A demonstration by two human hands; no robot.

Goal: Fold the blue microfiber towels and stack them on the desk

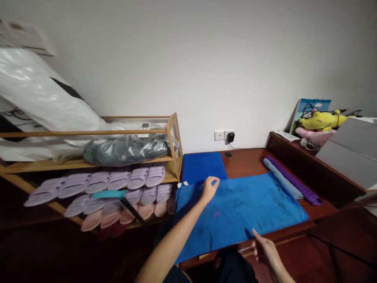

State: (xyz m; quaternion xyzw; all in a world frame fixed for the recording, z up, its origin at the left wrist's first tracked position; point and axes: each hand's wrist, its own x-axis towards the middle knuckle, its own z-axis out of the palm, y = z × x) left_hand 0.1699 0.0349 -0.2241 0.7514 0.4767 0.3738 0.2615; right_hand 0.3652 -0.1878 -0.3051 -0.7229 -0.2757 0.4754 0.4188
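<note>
A bright blue towel (235,208) with dark damp-looking patches lies spread flat over the desk, its near edge at the desk front. At its far edge is my left hand (209,188), fingers curled together; whether cloth is pinched between them is hidden. My right hand (266,249) is by the near edge, fingers apart, one fingertip close to the cloth. Behind the towel, partly under its far left part, lies a darker blue folded cloth (204,167). A rolled light blue cloth (282,179) and a rolled purple cloth (294,181) lie along the right side.
A wooden rack (173,145) on the left holds lilac slippers (118,181) and plastic-wrapped bundles (126,149). A teal-topped object (108,194) stands before it. On the wall is a socket with a black plug (230,137). A raised ledge (282,147) bears a yellow plush toy (321,120).
</note>
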